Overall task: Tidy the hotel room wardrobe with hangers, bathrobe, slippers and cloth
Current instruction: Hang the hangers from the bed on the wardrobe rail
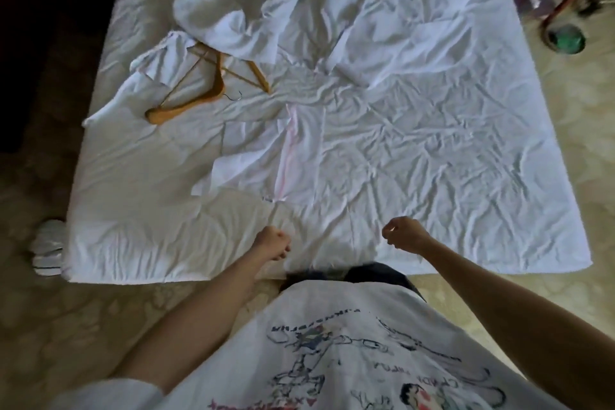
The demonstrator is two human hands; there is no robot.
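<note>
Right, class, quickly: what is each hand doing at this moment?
Left hand: fingers curled, apparently gripping the white sheet at the bed's near edge.
Right hand: fingers curled; whether it pinches any fabric cannot be told.

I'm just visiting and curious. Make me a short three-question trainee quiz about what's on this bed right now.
1. True or false: the wooden hangers lie on the bed's far left part.
2. What does the left hand do? A) grips the white cloth B) holds a hanger C) lies flat
3. What lies on the floor by the bed's near left corner?

Key: 1 true. 2 A, as far as the frame shows; the right hand is also curled. 3 white slippers.
</note>
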